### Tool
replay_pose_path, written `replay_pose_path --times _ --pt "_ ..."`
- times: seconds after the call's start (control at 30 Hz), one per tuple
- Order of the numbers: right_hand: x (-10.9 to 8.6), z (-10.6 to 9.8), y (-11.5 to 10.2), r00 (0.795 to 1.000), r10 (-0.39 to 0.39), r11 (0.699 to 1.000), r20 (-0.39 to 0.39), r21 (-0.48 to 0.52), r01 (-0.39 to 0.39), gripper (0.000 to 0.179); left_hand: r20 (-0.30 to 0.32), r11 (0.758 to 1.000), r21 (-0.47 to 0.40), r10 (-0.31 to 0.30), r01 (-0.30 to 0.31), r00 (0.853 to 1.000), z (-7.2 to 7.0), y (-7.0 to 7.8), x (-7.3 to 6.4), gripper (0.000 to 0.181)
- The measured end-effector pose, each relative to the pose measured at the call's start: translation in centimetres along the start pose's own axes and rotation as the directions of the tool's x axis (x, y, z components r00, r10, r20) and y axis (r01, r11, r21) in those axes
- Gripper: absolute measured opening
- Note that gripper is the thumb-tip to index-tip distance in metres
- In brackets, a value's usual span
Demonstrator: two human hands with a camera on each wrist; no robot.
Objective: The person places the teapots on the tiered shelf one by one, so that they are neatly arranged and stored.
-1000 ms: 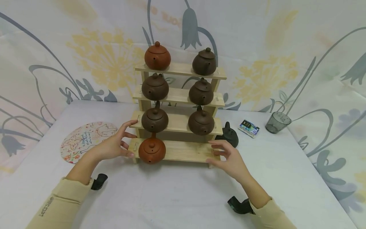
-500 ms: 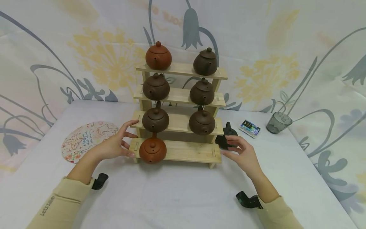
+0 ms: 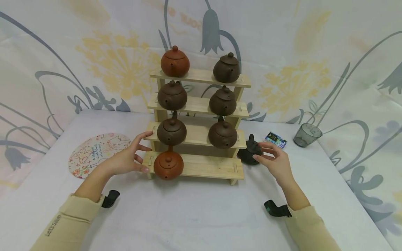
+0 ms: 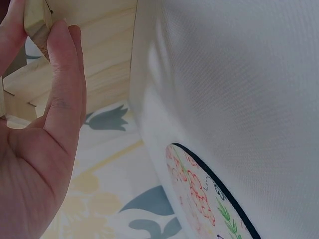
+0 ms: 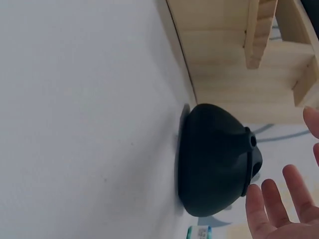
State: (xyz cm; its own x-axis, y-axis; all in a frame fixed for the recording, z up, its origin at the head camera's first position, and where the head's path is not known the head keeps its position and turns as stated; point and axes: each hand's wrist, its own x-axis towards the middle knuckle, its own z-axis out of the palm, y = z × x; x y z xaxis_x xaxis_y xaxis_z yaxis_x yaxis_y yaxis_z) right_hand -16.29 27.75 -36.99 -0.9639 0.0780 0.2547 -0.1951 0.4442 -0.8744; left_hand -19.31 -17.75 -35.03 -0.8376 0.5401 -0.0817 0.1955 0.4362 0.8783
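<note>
My left hand (image 3: pixel 124 161) holds the left end of a four-tier wooden display rack (image 3: pixel 207 166), fingers and thumb at its two lower shelves. In the left wrist view its fingertips curl against a wooden shelf end (image 4: pixel 39 22). A black teapot (image 3: pixel 249 154) stands on the cloth just right of the rack. Beside it is my right hand (image 3: pixel 281 165), fingers spread and loosely bent, holding nothing. The right wrist view has the fingers near the lid of the black teapot (image 5: pixel 212 159); whether they touch is unclear. A reddish-brown teapot (image 3: pixel 168 166) sits on the bottom shelf's left side.
Dark brown teapots (image 3: pixel 171 131) and another reddish one (image 3: pixel 175 63) stand on the upper shelves. Behind the right hand lies a small colourful packet (image 3: pixel 275 140). A clear tumbler (image 3: pixel 307 135) is farther right. A round patterned mat (image 3: pixel 91 155) lies at left.
My right hand has let go of the rack's right end and moved right to the black teapot. The left hand has kept its place on the rack.
</note>
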Motion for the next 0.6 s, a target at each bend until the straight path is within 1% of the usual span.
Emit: replay_pose_path --times 0.07,0.23,0.37,0.47,0.6 --pt "0.4 -0.2 0.2 1.000 0.008 1.000 -0.004 0.000 -0.008 0.046 -0.001 1.000 0.004 -0.002 0.002 1.000 0.0 0.0 0.0 0.108" --pt "1.3 -0.6 0.7 0.998 0.055 0.998 -0.014 0.043 -0.055 0.045 -0.006 1.000 0.008 -0.006 0.006 1.000 0.1 0.2 0.0 0.109" --pt "2.2 -0.8 1.4 0.995 0.097 0.995 -0.002 -0.001 -0.097 0.049 -0.008 1.000 0.010 -0.009 0.009 1.000 0.1 0.2 -0.1 0.109" --pt "2.9 -0.8 1.9 0.990 0.139 0.990 0.032 -0.028 -0.138 0.055 -0.008 1.000 0.010 -0.009 0.009 1.000 0.1 0.2 -0.1 0.109" --pt "4.0 -0.8 2.5 0.974 0.194 0.981 0.116 -0.010 -0.194 0.061 -0.008 1.000 0.014 -0.006 0.006 1.000 0.0 0.2 -0.1 0.108"
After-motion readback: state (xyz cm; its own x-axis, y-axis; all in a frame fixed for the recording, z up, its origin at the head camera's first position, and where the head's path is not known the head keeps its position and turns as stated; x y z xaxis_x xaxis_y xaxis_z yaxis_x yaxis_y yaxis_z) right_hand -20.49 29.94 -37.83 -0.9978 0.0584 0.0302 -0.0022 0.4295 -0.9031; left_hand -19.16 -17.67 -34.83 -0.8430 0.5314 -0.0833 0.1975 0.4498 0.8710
